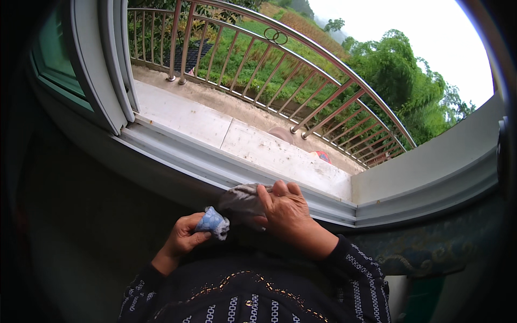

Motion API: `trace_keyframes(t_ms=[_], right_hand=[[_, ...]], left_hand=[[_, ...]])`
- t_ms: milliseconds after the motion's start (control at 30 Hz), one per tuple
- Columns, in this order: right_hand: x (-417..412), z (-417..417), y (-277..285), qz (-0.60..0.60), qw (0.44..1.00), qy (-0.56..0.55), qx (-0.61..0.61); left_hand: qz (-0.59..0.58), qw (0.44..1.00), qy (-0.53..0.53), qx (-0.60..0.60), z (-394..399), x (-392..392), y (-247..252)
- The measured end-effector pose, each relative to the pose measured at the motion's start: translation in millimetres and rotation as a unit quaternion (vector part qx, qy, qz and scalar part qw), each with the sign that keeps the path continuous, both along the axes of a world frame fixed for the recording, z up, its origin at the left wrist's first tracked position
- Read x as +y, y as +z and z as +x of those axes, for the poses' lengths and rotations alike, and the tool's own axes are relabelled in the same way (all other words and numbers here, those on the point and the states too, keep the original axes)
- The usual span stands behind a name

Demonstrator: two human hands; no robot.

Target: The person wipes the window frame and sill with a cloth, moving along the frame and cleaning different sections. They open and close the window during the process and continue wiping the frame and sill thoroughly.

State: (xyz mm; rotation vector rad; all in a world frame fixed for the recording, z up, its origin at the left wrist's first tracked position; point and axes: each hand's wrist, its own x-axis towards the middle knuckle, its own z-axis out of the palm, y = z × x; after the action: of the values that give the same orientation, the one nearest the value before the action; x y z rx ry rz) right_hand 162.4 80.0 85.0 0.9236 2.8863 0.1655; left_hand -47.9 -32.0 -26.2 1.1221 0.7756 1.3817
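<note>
My right hand (287, 208) grips a damp-looking grey-brown cloth (242, 200) and presses it over the inner edge of the sliding window's white track (194, 155). Part of the cloth hangs down below the frame on the room side. Lower and to the left, my left hand (183, 234) pinches a bunched blue-and-white cloth (211, 222) between thumb and fingers. That second cloth is held in the air in front of my body, apart from the track. The palm side of my right hand is hidden.
Beyond the track lies a pale tiled sill (210, 121) with dark specks. A metal railing (250, 68) runs outside it. The sliding window panel (91, 68) stands at the left, and a white side wall (428, 165) bounds the opening at right. A red object (323, 156) lies outside past the sill.
</note>
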Motion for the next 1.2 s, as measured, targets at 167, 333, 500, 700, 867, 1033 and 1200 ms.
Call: trace_keyframes(t_ms=[167,333,500,700,867,1033,1200], right_hand=[[8.5,52.1,-18.4,-0.037,0.977,-0.012,0.208],[-34.1,110.2,-6.9,-0.224,0.846,-0.228,0.426],[-54.5,114.8,-2.4,-0.389,0.599,-0.365,0.597],[-30.8,102.9,1.3,-0.363,0.731,-0.431,0.385],[-29.8,98.5,7.0,-0.408,0.556,-0.443,0.574],[-39.3,103.9,4.6,-0.353,0.484,-0.467,0.65],[-46.4,106.2,1.9,-0.338,0.422,-0.468,0.699]], left_hand=[[0.114,0.984,0.003,0.136,-2.7,19.7,16.9],[0.133,0.979,0.017,0.156,-17.2,21.5,6.5],[0.271,0.93,0.04,0.247,-25.1,54.4,28.0],[0.326,0.911,-0.005,0.254,-32.5,81.9,33.8],[0.331,0.913,-0.04,0.237,-41.5,94.8,37.4],[0.306,0.925,-0.111,0.196,-43.1,102.4,26.7],[0.244,0.932,-0.187,0.193,-25.5,100.5,20.6]])
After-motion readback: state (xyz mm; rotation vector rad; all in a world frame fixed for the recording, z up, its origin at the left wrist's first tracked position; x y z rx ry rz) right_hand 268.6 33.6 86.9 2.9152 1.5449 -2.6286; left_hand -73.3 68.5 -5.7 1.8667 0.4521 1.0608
